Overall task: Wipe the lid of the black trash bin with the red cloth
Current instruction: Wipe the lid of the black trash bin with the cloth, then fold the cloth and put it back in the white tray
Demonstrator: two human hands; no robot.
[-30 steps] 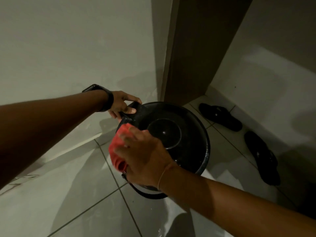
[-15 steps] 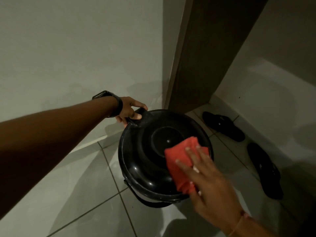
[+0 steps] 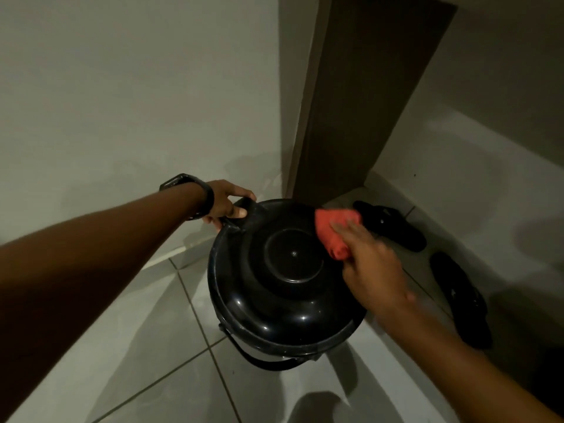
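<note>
Tiled floor (image 3: 146, 346) bears slippers (image 3: 393, 227) beside lid (image 3: 283, 288); left hand (image 3: 227, 203) grips tab, right hand (image 3: 369, 264) presses red cloth (image 3: 331, 230).

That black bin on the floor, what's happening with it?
Someone is cleaning the lid of the black trash bin. The left hand grips a tab at the lid's far left edge, while the right hand presses a red cloth against the lid's far right side. The right hand is blurred, so it is mid-stroke. A pair of dark sandals lies on the tiled floor beside the bin.
</note>
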